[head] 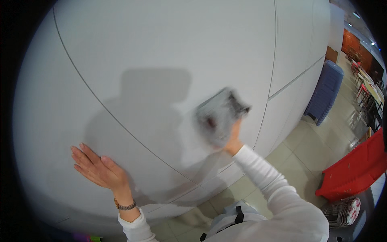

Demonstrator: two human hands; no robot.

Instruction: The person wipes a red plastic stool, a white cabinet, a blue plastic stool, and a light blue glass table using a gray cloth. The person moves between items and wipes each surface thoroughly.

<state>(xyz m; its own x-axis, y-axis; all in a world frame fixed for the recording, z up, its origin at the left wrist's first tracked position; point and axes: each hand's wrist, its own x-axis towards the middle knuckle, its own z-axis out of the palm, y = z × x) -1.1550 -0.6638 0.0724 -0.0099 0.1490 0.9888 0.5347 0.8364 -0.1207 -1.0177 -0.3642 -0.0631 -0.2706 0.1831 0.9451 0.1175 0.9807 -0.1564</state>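
Note:
A wall of large pale panels (157,39) with dark seams fills most of the view before me. My right hand (235,139) holds a grey cloth (216,116) against or just in front of the panels, right of centre. The cloth is motion-blurred and has dark patches; it hides most of my fingers. Lower left, my left hand (99,168) is raised by the wall with its fingers extended, holding nothing. Whether it touches the panel I cannot tell. A metal wristwatch or bracelet (125,206) circles my left wrist.
Blue stacked plastic stools (326,90) stand on the tiled floor (311,142) at the right. Nearer are a red stack of plastic furniture (353,169) and a stack of plates (353,210) on a dark surface. Tables (370,84) and chairs stand farther off.

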